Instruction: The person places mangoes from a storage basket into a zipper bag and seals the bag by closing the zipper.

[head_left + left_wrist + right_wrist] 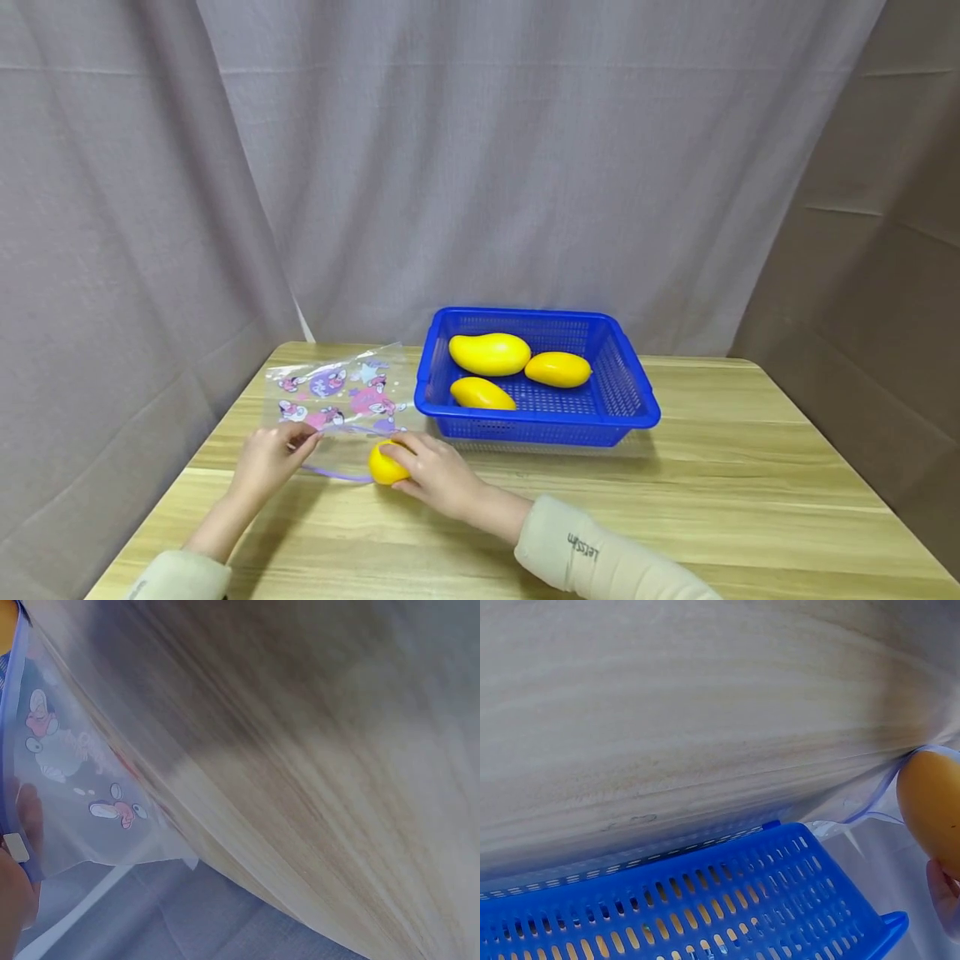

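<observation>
From the head view, the left hand [273,457] pinches a clear, purple-edged printed plastic bag [330,402]; the right hand's [441,479] fingers curl round a smooth yellow mango [386,468] at its mouth. Three other mangoes [491,355] lie in a blue rectangular plastic basket [540,431]. Left wrist alone reveals a whitish slider [15,847]; right wrist, a small dark mark [954,826] on the held mango.

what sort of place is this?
Probably a curtained-off tabletop recording setup: plain grey cloth hangs behind and beside a wood-grain table, which holds a blue basket of yellow mango-shaped fruit.
</observation>
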`<move>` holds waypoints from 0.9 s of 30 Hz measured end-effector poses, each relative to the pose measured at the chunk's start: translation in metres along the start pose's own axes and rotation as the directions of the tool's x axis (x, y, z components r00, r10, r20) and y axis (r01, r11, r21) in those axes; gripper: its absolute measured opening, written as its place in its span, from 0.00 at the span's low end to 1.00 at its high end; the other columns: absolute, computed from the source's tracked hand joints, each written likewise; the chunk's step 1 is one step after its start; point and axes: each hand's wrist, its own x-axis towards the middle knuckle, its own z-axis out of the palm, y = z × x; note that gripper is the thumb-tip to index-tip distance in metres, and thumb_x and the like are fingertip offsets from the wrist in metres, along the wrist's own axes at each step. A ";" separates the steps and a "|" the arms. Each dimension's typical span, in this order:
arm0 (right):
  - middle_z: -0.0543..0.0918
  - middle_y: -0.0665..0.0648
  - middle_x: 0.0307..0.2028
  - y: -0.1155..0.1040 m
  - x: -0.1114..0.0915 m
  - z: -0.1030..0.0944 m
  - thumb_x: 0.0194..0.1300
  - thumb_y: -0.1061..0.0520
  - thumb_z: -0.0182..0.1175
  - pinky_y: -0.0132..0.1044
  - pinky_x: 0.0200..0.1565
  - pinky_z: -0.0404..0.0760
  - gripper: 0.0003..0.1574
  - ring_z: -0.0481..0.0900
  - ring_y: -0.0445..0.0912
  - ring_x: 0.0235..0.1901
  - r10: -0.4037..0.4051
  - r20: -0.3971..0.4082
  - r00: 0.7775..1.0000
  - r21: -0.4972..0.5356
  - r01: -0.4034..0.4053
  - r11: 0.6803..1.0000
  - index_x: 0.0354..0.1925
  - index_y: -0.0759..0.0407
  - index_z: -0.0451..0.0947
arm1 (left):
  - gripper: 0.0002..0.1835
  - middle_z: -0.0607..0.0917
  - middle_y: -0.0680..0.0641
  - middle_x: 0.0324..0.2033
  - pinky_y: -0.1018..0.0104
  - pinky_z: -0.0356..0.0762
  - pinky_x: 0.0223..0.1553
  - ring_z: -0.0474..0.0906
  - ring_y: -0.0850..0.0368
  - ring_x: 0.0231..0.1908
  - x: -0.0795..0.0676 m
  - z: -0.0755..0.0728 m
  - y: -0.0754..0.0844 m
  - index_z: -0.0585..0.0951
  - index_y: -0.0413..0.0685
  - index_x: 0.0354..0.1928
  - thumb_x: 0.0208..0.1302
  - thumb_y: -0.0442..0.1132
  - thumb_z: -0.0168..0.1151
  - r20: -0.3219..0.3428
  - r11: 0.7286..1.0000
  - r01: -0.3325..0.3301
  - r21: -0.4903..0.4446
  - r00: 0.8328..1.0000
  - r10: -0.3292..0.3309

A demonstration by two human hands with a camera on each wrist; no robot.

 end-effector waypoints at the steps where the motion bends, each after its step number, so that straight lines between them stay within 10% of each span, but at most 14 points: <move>1: 0.79 0.55 0.50 0.000 0.000 0.000 0.52 0.48 0.69 0.35 0.48 0.82 0.27 0.79 0.47 0.48 -0.004 -0.002 1.000 -0.003 0.004 1.000 0.50 0.53 0.75 | 0.04 0.86 0.49 0.20 0.68 0.79 0.21 0.80 0.58 0.18 -0.001 0.001 0.000 0.84 0.46 0.24 0.46 0.32 0.71 -0.003 1.000 -0.003 0.001 1.000 0.003; 11: 0.79 0.54 0.48 -0.007 0.004 0.003 0.49 0.45 0.70 0.31 0.41 0.84 0.23 0.80 0.47 0.47 -0.145 -0.039 0.989 -0.188 0.135 0.973 0.42 0.49 0.76 | 0.05 0.84 0.52 0.18 0.69 0.79 0.21 0.80 0.60 0.18 -0.004 0.003 0.000 0.84 0.45 0.24 0.44 0.31 0.72 -0.045 1.000 -0.023 -0.010 0.999 0.023; 27: 0.77 0.55 0.57 -0.022 0.010 0.002 0.61 0.60 0.55 0.40 0.56 0.79 0.24 0.76 0.51 0.57 -0.202 0.213 0.956 -0.353 0.268 0.897 0.56 0.47 0.75 | 0.06 0.83 0.53 0.17 0.72 0.78 0.20 0.77 0.64 0.18 -0.009 0.003 0.000 0.83 0.43 0.24 0.43 0.29 0.72 -0.053 0.999 -0.041 0.003 0.998 0.041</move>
